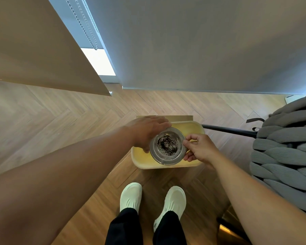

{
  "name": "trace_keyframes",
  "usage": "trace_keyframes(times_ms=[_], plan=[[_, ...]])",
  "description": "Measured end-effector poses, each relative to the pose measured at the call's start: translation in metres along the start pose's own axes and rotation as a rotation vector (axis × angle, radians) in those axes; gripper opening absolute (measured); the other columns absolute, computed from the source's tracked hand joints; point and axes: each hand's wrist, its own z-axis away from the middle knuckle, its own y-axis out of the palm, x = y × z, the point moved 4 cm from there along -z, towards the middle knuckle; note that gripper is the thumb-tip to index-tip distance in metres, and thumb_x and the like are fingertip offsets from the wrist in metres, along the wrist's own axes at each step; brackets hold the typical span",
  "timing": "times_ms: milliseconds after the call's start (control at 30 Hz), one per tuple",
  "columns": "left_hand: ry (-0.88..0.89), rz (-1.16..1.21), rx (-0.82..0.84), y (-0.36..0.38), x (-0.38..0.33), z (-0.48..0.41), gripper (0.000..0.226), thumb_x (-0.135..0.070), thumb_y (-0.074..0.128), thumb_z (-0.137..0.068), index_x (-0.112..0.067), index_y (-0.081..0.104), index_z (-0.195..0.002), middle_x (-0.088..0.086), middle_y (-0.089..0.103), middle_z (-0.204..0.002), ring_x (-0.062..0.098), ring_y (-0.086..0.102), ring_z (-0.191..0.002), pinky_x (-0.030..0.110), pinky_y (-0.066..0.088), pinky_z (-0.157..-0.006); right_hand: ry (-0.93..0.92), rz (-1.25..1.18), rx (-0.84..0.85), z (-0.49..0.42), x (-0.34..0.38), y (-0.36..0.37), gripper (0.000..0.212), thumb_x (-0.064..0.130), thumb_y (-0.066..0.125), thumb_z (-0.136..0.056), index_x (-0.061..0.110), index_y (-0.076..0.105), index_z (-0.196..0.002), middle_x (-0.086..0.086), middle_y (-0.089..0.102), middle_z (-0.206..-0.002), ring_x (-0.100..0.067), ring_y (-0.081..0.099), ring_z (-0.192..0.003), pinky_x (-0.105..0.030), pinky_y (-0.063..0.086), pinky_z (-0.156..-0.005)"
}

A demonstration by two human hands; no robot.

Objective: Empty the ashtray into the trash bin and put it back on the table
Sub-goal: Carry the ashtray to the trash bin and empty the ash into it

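Note:
A round clear glass ashtray (168,146) with dark ash in its middle is held level above a pale yellow trash bin (143,159) that stands on the wooden floor. My left hand (146,131) grips the ashtray's left and far rim. On the right rim, my right hand (200,147) pinches the glass between thumb and fingers. The bin's opening lies directly under the ashtray. The table is not in view.
A chunky grey knitted seat (286,151) fills the right side, with a black bar (228,130) running from it toward the bin. Grey blinds (201,50) hang ahead. My white shoes (131,197) stand just behind the bin.

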Motion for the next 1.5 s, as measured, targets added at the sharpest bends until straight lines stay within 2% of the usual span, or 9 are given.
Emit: trace_keyframes(times_ms=[133, 333, 533, 833, 1000, 1133, 1300, 1400, 1500], plan=[[-0.090, 0.029, -0.054, 0.013, 0.005, 0.013, 0.126, -0.038, 0.091, -0.061, -0.018, 0.010, -0.156, 0.004, 0.017, -0.164, 0.022, 0.019, -0.149, 0.037, 0.022, -0.121, 0.014, -0.071, -0.030, -0.001, -0.009, -0.005, 0.009, 0.010, 0.057, -0.099, 0.003, 0.061, -0.095, -0.020, 0.068, -0.072, -0.026, 0.065, -0.052, -0.033, 0.055, -0.051], [-0.326, 0.157, -0.308, 0.038, 0.003, 0.049, 0.128, -0.063, 0.076, -0.069, -0.013, -0.003, -0.156, 0.006, 0.005, -0.166, 0.022, 0.009, -0.152, 0.028, 0.005, -0.118, 0.023, -0.116, -0.047, 0.002, -0.015, -0.010, 0.010, 0.009, 0.055, -0.100, 0.000, 0.059, -0.098, -0.018, 0.068, -0.068, -0.023, 0.067, -0.050, -0.028, 0.055, -0.046], [-0.416, 0.153, -0.276, 0.070, -0.002, 0.063, 0.151, -0.090, 0.061, -0.052, -0.012, -0.021, -0.152, 0.008, -0.016, -0.164, 0.021, -0.016, -0.151, 0.034, -0.008, -0.121, 0.011, -0.150, -0.048, 0.000, -0.020, -0.014, 0.010, 0.007, 0.055, -0.100, 0.000, 0.060, -0.096, -0.014, 0.069, -0.061, -0.022, 0.067, -0.049, -0.026, 0.054, -0.044], [-0.431, 0.116, -0.266, 0.079, 0.001, 0.061, 0.163, -0.085, 0.071, -0.044, -0.013, -0.032, -0.147, 0.007, -0.027, -0.161, 0.020, -0.023, -0.148, 0.035, -0.010, -0.121, 0.033, -0.150, -0.022, -0.001, -0.030, -0.020, 0.008, 0.008, 0.056, -0.099, 0.003, 0.060, -0.094, -0.020, 0.073, -0.065, -0.028, 0.072, -0.058, -0.030, 0.059, -0.051], [-0.446, 0.120, -0.249, 0.080, 0.001, 0.057, 0.161, -0.081, 0.075, -0.047, -0.014, -0.033, -0.147, 0.009, -0.024, -0.162, 0.023, -0.020, -0.150, 0.037, -0.005, -0.123, 0.068, -0.217, -0.004, 0.003, -0.027, -0.019, 0.006, 0.006, 0.055, -0.099, 0.001, 0.057, -0.097, -0.022, 0.074, -0.070, -0.031, 0.075, -0.065, -0.032, 0.063, -0.056], [-0.466, 0.113, -0.234, 0.079, 0.000, 0.057, 0.161, -0.080, 0.075, -0.047, -0.014, -0.033, -0.147, 0.009, -0.022, -0.163, 0.025, -0.017, -0.151, 0.039, -0.002, -0.124, 0.048, -0.240, -0.020, 0.009, -0.020, -0.018, 0.007, 0.004, 0.053, -0.100, -0.003, 0.056, -0.101, -0.024, 0.074, -0.073, -0.031, 0.076, -0.066, -0.029, 0.062, -0.053], [-0.471, 0.123, -0.228, 0.079, 0.000, 0.057, 0.162, -0.081, 0.076, -0.046, -0.017, -0.034, -0.146, 0.008, -0.021, -0.163, 0.024, -0.016, -0.151, 0.039, -0.001, -0.124, -0.171, -0.045, -0.125, 0.011, -0.009, -0.021, 0.009, 0.006, 0.058, -0.098, 0.004, 0.058, -0.090, -0.018, 0.074, -0.078, -0.022, 0.076, -0.064, -0.028, 0.061, -0.057], [-0.467, 0.129, -0.235, 0.079, 0.000, 0.057, 0.162, -0.081, 0.075, -0.046, -0.018, -0.035, -0.146, 0.008, -0.021, -0.163, 0.024, -0.016, -0.151, 0.039, -0.001, -0.124, -0.497, 0.319, -0.240, 0.020, -0.003, -0.019, 0.016, 0.011, 0.064, -0.094, 0.016, 0.060, -0.079, -0.003, 0.070, -0.071, -0.011, 0.069, -0.061, -0.021, 0.055, -0.057], [-0.450, 0.135, -0.244, 0.078, 0.000, 0.057, 0.161, -0.082, 0.074, -0.046, -0.018, -0.033, -0.147, 0.008, -0.021, -0.164, 0.023, -0.018, -0.151, 0.041, 0.001, -0.124, -0.912, 0.699, -0.336, 0.034, -0.002, -0.002, 0.009, 0.000, 0.070, -0.087, 0.009, 0.068, -0.087, -0.008, 0.067, -0.069, -0.021, 0.063, -0.059, -0.028, 0.052, -0.054]])
